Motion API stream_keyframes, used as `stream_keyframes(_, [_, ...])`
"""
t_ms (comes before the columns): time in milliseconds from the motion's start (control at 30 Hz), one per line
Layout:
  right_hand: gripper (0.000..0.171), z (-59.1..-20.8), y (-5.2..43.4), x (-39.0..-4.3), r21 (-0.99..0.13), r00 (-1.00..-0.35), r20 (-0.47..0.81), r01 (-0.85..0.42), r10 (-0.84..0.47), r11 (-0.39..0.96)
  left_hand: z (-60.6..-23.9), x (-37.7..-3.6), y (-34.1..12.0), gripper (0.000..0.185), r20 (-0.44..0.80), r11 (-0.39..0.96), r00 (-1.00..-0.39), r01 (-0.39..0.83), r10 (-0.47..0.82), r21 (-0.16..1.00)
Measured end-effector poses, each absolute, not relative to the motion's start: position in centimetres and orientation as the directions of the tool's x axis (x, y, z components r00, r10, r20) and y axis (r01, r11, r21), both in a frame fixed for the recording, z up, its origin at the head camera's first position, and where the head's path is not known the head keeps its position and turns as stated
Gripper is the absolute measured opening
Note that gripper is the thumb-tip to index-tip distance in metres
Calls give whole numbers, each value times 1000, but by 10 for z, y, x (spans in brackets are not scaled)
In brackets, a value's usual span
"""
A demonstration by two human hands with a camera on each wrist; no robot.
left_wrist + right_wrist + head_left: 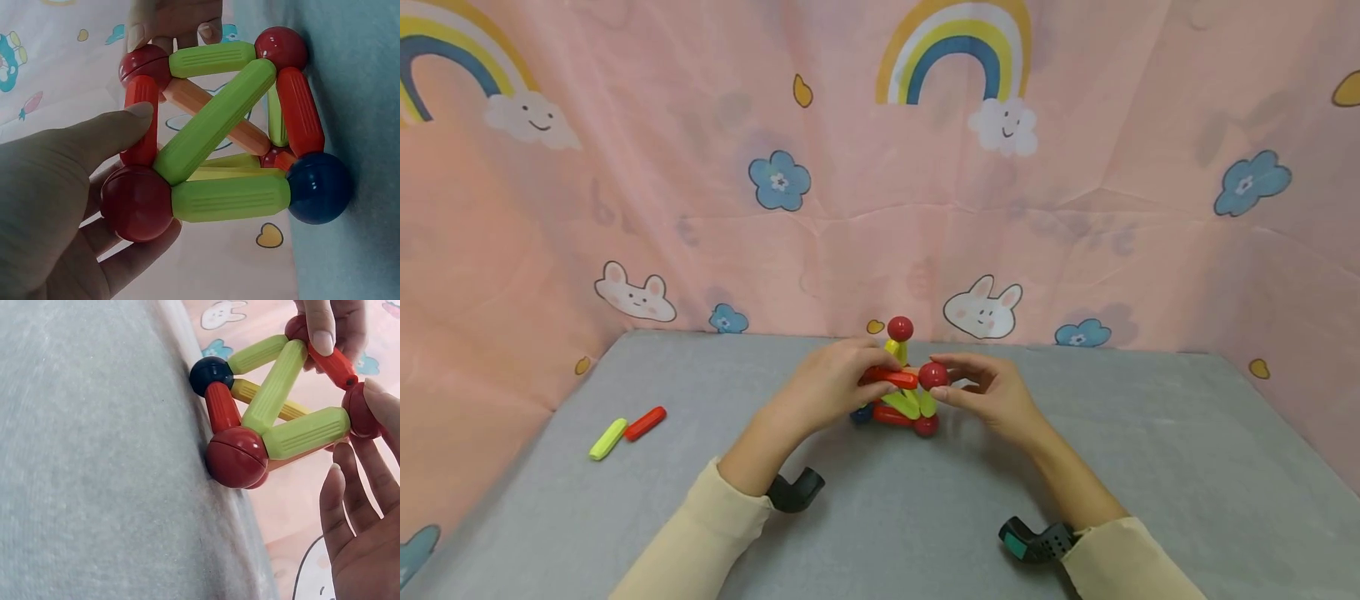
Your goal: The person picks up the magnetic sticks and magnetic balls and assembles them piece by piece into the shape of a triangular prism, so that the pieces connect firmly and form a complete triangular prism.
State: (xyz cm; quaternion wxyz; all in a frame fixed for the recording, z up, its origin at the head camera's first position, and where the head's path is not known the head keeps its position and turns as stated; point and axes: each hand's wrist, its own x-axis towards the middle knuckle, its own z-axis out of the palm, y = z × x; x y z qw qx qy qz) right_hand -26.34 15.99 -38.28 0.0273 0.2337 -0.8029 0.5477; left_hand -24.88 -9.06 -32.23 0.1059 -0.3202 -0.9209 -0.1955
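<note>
A frame of coloured toy sticks and balls stands on the table, with a dark blue ball [320,187] and a red ball [236,457] at its base. My left hand [831,379] pinches the upper red stick [142,119], thumb on its side and fingers around the red ball [137,203] at its near end. At the stick's other end, my right hand [988,392] holds a red ball [934,375] between thumb and fingers. A green stick [306,432] runs down from that ball, and another green stick [219,119] crosses diagonally. Behind rises another red ball [900,328].
Two loose sticks, one yellow-green [608,439] and one red [645,423], lie on the left of the grey tabletop [880,533]. A pink printed curtain [865,250] hangs behind the table. Black wrist devices [797,490] sit on both arms.
</note>
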Motion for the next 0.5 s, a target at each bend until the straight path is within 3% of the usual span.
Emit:
stream_keyframes(300, [43, -380, 158, -261, -864, -886, 301, -409, -352, 293, -324, -249, -89, 26, 325, 731, -792, 606, 518, 313])
stream_keyframes(500, [50, -380, 155, -262, -831, -885, 306, -429, -352, 355, -321, -251, -98, 36, 234, 737, -834, 551, 500, 391])
